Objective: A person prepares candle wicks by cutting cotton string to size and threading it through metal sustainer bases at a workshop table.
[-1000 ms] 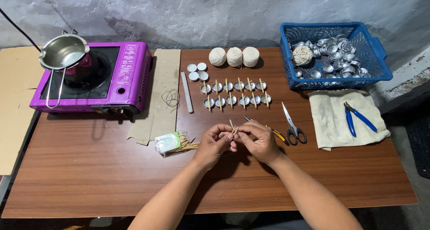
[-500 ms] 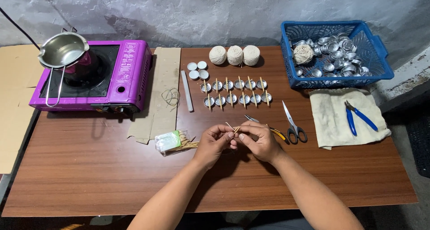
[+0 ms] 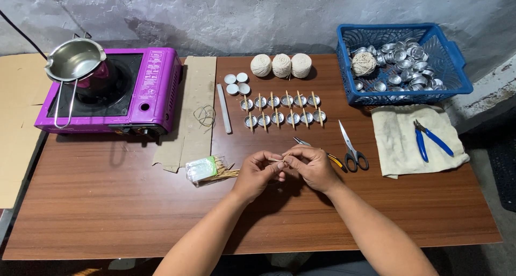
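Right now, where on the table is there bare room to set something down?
Bare wood lies along the near edge of the table, left of the left hand below the toothpick pack, and right of the right hand below the cloth. Crowded: the tin cups and scissors.

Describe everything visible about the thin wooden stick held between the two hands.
The thin wooden stick is pale, slender and straight, like a skewer or toothpick. It lies roughly level just above the brown table, pinched between the fingertips of the left hand and right hand, which meet around it. Only a short stretch shows; the fingers hide the rest. Whether string is wound on it cannot be told.
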